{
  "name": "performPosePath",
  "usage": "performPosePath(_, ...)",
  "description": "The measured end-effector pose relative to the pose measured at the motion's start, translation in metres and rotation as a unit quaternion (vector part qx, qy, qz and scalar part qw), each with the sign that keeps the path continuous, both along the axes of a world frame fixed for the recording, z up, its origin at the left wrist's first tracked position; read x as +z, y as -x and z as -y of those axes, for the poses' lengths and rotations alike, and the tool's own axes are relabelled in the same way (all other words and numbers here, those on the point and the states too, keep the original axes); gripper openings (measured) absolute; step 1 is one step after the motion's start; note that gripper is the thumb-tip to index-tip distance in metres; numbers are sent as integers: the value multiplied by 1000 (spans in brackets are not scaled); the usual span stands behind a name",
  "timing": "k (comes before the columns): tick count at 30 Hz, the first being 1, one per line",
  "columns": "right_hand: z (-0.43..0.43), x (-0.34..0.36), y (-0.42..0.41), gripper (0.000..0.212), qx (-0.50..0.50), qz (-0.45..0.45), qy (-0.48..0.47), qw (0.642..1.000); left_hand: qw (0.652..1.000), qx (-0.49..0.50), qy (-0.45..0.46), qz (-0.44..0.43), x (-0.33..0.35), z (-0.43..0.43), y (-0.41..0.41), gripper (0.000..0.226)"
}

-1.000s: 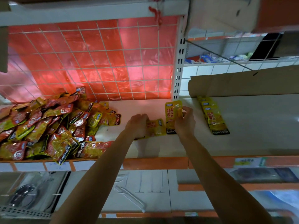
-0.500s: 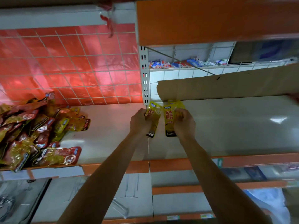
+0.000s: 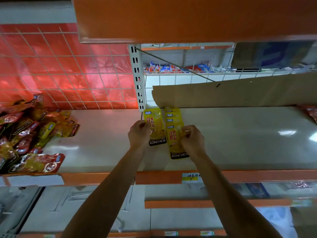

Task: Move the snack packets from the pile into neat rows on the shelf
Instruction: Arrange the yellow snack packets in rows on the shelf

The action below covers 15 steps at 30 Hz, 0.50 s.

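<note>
A pile of red and yellow snack packets lies at the left end of the pale shelf. Near the white upright post, one yellow packet lies flat, and my left hand holds its left edge with curled fingers. Just to its right lies a row of several overlapping yellow packets, running from the cardboard toward the front. My right hand pinches the right edge of the front packet in that row.
A cardboard sheet leans along the shelf's back. The white slotted post stands behind the packets. An orange shelf edge hangs overhead. Red packets peek in at the far right. Lower shelves sit below the orange front lip.
Both hands carried their yellow packets from mid-shelf back toward the post. They now lie flat, the right one at the front of an overlapping row. The camera view shifted right.
</note>
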State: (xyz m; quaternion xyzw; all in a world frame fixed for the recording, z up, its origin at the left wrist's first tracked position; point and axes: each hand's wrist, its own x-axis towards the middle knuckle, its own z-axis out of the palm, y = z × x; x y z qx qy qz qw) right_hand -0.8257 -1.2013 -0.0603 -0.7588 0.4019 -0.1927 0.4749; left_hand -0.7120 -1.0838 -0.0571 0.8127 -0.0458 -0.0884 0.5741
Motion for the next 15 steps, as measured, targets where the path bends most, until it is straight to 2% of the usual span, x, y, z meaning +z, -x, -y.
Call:
performPosePath(4, 1, -5, -2, 38, 13, -23, 13, 1000, 1000, 1, -7, -24, 0, -2, 3, 16)
performPosePath(8, 5, -10, -3, 33, 11, -15, 30, 999, 997, -58, 7, -54, -13, -2, 3, 9)
performPosePath(10, 6, -9, -4, 29, 7, -8, 31, 999, 993, -91, 5, -79, -16, -2, 3, 13)
performPosePath(13, 8, -7, -8, 27, 1, 2, 30, 1000, 990, -115, -10, -82, -9, -2, 7, 4)
performPosePath(15, 10, -8, -11, 28, -3, 2, 35, 999, 987, -135, -21, -87, -6, -3, 7, 7)
